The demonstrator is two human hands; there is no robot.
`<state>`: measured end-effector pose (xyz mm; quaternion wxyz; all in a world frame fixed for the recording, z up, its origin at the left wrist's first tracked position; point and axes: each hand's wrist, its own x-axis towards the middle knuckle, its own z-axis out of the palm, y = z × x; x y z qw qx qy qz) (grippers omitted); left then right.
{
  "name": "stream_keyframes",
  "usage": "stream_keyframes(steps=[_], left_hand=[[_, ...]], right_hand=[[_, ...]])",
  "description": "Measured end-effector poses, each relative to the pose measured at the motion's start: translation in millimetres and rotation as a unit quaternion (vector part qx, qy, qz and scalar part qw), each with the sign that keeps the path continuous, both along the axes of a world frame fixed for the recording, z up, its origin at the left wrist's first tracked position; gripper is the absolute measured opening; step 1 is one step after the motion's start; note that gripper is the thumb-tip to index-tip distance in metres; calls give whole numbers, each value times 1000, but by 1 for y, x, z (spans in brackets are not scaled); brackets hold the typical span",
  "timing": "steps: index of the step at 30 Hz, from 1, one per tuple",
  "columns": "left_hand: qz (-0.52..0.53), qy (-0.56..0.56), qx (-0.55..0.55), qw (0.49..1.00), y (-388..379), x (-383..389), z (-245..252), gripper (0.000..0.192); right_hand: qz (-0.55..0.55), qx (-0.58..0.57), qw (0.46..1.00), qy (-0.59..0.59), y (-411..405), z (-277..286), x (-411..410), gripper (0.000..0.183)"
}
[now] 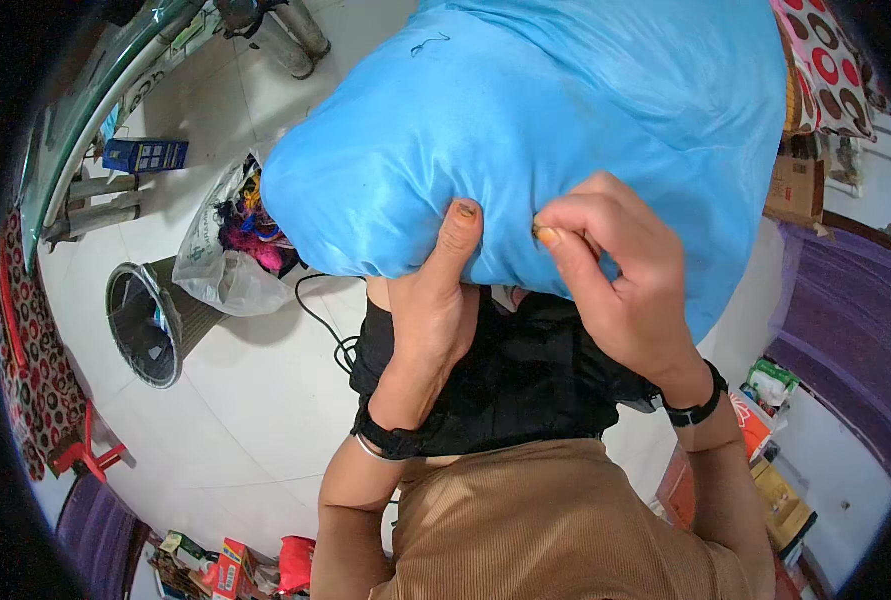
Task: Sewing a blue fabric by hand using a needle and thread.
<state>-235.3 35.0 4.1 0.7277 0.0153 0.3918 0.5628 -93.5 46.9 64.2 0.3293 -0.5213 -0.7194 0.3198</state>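
Note:
A large, stuffed bundle of light blue satiny fabric rests over my lap. My left hand grips its near edge, thumb on top and the fingers hidden underneath. To the right, my right hand pinches something tiny and dark between thumb and forefinger, close against the fabric; what it is cannot be made out. A loose dark thread lies on top of the bundle, towards its far side.
Left on the tiled floor are a dark wastebasket and a clear plastic bag of colourful yarn or scraps. A black cable runs near my legs. A glass-topped table stands far left, a cardboard box at right.

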Motion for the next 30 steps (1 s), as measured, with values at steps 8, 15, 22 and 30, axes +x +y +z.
stream_keyframes(steps=[8, 15, 22, 30], left_hand=[[-48, 32, 43, 997, -3, -1, -6, 61], [-79, 38, 42, 995, -4, 1, -3, 55], [-84, -7, 33, 996, -6, 0, -3, 50], [-120, 19, -15, 993, -2, -3, 5, 45]], right_hand=[[-41, -176, 973, 141, -2, -1, 13, 3], [-67, -172, 973, 140, -1, -1, 3, 2], [-61, -126, 985, 105, -2, -3, 5, 4], [-27, -34, 999, 17, -4, -4, 2, 7]])
